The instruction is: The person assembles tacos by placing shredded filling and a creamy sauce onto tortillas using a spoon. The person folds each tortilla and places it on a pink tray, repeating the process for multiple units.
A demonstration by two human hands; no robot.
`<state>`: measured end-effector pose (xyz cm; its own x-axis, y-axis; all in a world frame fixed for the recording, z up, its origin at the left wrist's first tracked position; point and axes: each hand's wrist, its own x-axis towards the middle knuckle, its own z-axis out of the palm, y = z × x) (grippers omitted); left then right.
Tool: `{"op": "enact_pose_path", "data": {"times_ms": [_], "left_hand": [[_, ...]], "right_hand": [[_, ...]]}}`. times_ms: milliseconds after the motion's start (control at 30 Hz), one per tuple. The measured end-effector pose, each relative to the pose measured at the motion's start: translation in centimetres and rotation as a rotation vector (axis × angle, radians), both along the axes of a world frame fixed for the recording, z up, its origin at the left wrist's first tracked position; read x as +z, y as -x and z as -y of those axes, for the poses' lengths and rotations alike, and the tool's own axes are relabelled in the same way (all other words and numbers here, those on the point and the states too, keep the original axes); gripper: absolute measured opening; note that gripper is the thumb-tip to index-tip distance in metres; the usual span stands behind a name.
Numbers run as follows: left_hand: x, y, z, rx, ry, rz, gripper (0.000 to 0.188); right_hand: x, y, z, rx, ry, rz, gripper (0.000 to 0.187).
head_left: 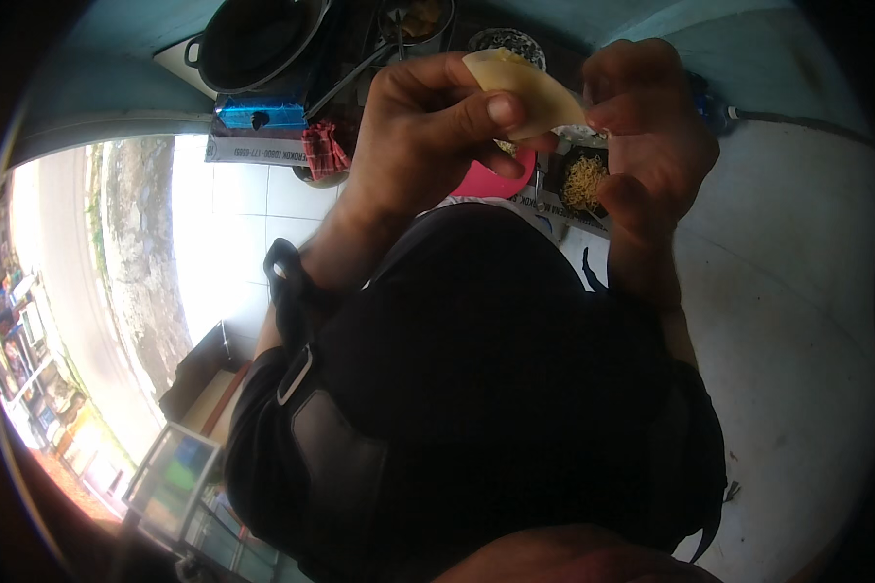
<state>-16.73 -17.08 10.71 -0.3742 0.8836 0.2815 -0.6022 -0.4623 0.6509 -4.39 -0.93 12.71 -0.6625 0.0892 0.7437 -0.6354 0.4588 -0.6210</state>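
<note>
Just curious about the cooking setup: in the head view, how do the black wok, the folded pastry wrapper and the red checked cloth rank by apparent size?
1. Black wok, largest.
2. Folded pastry wrapper, though it is held nearer the camera, which enlarges it.
3. Red checked cloth, smallest.

Black wok (258, 39) at top, sitting on blue stove (261, 117). Red checked cloth (324, 151) just right of stove, hanging at its edge. Metal pot (416, 19) right of wok, contents unclear, long handle (350, 80) slanting down toward stove. Patterned bowl (506, 41) right of pot. Pink bowl (501, 180) below and right of stove, partly hidden. Black tray of yellow shredded food (583, 183) just right of pink bowl. White tiled floor (253, 209) below stove. Grey concrete floor (797, 291) far right of stove.
</note>
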Motion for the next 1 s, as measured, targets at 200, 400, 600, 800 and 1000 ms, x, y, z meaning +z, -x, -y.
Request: {"op": "enact_pose_path", "data": {"times_ms": [200,400,600,800,1000], "left_hand": [[0.4,-0.5,0.1,0.194,0.059,-0.242,0.019],[1.1,-1.3,0.6,0.252,0.062,-0.38,0.024],[1.6,-1.5,1.2,0.091,0.127,-0.296,0.021],[1.5,-0.8,1.3,-0.031,0.087,-0.249,0.02],[1.4,-0.6,1.6,-0.057,0.093,-0.194,0.019]], "right_hand": [[0.8,-0.9,0.3,-0.116,0.031,0.024,0.063],[2.7,0.0,0.6,-0.119,-0.107,0.086,0.071],[3.1,1.4,2.1,-0.123,-0.033,0.107,0.073],[3.7,1.9,2.0,-0.124,-0.121,0.106,0.073],[4.3,1.5,1.4,-0.148,-0.356,0.085,0.074]]}}
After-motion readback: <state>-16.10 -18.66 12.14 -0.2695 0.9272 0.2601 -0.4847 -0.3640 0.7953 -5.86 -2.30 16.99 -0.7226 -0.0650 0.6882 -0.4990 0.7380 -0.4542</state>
